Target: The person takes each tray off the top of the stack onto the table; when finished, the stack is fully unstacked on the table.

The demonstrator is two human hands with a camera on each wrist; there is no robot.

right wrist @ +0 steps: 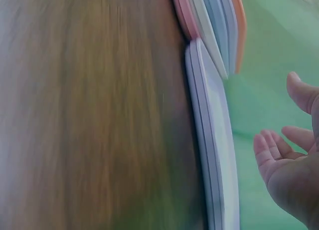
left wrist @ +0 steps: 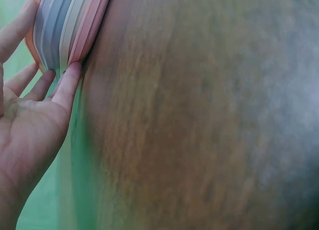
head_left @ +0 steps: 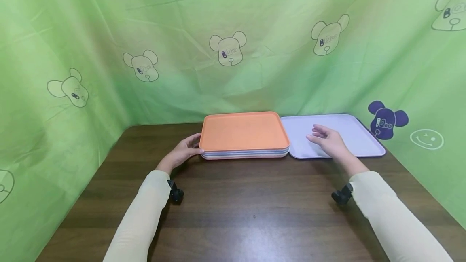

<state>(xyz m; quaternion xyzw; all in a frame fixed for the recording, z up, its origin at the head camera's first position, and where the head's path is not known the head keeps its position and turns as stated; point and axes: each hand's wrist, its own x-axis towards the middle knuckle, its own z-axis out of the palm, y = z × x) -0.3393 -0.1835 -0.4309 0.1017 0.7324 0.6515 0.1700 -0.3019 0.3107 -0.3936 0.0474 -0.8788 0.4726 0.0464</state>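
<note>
Neither hand clenches: the left hand (head_left: 181, 152) only touches, with its fingers extended, the left end of the stack of trays (head_left: 245, 154), and its thumb lies at the near left corner of this stack. The right hand (head_left: 333, 144) holds nothing; it is relaxed, with fingers slightly bent, above the lilac tray (head_left: 358, 136) and apart from it.

The stack is lying flat at the far side of the brown wooden table (head_left: 251, 209), near to the middle. On its top is an orange tray (head_left: 244, 132), and at its bottom a pink tray (left wrist: 93, 25); between them there are edges in lilac, blue and whitish colours. The lilac tray is also flat on the table, just beside the stack, on its right side.

Behind the table hangs a green cloth (head_left: 174, 19), which is printed with bear heads (head_left: 230, 52). Both arms have pale sleeves (head_left: 140, 217), and at each wrist there is a small black device (head_left: 176, 194). In the left wrist view, the wood grain of the table looks blurred
</note>
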